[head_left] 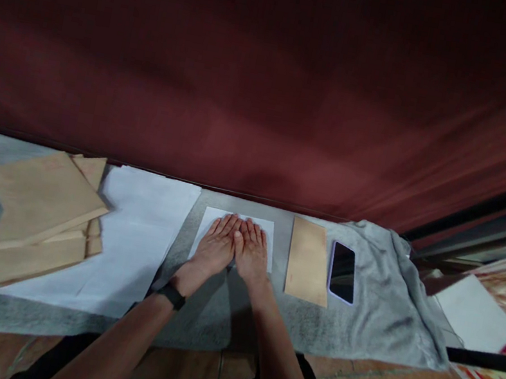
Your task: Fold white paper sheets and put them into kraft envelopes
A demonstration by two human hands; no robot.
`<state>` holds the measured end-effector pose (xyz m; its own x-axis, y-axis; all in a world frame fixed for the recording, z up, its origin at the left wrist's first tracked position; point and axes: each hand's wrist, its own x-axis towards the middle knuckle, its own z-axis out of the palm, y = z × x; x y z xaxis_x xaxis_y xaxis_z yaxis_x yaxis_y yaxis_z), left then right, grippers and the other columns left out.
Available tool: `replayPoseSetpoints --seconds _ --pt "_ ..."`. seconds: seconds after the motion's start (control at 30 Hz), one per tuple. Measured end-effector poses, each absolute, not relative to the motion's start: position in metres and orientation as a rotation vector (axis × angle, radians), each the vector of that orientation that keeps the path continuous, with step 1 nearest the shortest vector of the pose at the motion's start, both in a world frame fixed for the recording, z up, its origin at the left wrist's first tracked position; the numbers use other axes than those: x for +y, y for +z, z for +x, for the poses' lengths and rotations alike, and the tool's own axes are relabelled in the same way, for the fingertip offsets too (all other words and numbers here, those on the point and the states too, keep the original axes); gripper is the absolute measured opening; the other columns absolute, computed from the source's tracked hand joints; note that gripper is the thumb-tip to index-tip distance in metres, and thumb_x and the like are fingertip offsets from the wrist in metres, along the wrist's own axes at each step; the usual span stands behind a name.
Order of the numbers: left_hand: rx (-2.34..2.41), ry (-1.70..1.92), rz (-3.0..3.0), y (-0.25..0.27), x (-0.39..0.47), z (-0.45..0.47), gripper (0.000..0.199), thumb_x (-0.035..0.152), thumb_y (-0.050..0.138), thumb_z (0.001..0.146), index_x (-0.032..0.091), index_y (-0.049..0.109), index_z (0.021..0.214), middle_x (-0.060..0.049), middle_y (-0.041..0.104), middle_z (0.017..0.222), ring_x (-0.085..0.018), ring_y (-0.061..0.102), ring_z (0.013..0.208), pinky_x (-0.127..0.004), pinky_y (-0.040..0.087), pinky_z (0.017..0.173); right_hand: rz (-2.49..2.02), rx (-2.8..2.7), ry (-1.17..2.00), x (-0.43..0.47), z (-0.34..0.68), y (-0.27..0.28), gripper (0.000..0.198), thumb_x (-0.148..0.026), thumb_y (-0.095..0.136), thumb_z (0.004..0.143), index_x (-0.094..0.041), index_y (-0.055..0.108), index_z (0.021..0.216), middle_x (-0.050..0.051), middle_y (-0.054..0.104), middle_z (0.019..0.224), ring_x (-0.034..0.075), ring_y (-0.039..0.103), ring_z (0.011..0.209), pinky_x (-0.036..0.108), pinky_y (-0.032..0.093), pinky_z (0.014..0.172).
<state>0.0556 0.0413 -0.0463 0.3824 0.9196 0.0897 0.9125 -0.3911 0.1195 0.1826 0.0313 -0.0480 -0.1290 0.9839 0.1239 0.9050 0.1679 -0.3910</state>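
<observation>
A white sheet of paper [207, 220], smaller than the sheets to its left, lies on the grey cloth in front of me. Both palms press down on it side by side. My left hand [216, 247] is flat with its fingers stretched forward, and a black band circles that wrist. My right hand [251, 254] rests flat beside it, its thumb touching the left hand. Neither hand grips anything. The middle of the paper is hidden under them. To the right of my right hand lies a single brown paper envelope [309, 261].
Brown envelopes [43, 198] are piled at the left, partly over a stack of large white sheets [138, 228]. A phone [343, 272] lies right of the single envelope. Grey cloth [389, 305] covers the surface, bunched at its right end. A dark red curtain-like sheet [256, 118] stands behind.
</observation>
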Motion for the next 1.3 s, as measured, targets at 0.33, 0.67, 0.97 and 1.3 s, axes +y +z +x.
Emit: replayPoseSetpoints --seconds 0.33,0.67,0.97,1.3 --pt "1.817 0.258 2.552 -0.049 0.048 0.055 0.057 0.019 0.025 0.102 0.003 0.04 0.154 -0.02 0.036 0.164 -0.027 0.029 0.155 -0.046 0.022 0.127 -1.899 -2.077 0.188 0.039 0.175 -0.053 0.055 -0.041 0.022 0.111 -0.018 0.043 0.156 0.009 0.038 0.164 0.026 0.033 0.153 0.048 0.019 0.125" --pt "1.907 0.342 2.48 -0.055 0.05 0.055 0.058 0.024 0.023 0.103 0.004 0.039 0.155 -0.018 0.037 0.163 -0.025 0.027 0.156 -0.047 0.02 0.127 -1.967 -2.004 0.093 0.042 0.173 -0.055 0.058 -0.042 0.024 0.11 -0.011 0.042 0.156 0.013 0.04 0.162 0.028 0.036 0.151 0.049 0.022 0.124" --pt "2.001 0.32 2.353 -0.049 0.051 0.051 0.06 0.03 0.026 0.103 0.004 0.038 0.156 -0.017 0.033 0.165 -0.025 0.027 0.156 -0.044 0.016 0.129 -1.982 -1.92 -0.08 0.041 0.181 -0.067 0.06 -0.043 0.029 0.109 -0.006 0.042 0.155 0.018 0.041 0.16 0.032 0.04 0.148 0.051 0.028 0.121" --pt "2.054 0.345 2.353 -0.055 0.048 0.042 0.062 0.032 0.028 0.102 0.002 0.036 0.156 -0.018 0.031 0.165 -0.026 0.025 0.156 -0.044 0.016 0.129 -2.025 -1.923 -0.135 0.038 0.194 -0.067 0.062 -0.044 0.032 0.109 -0.002 0.041 0.154 0.023 0.041 0.159 0.032 0.041 0.149 0.049 0.032 0.121"
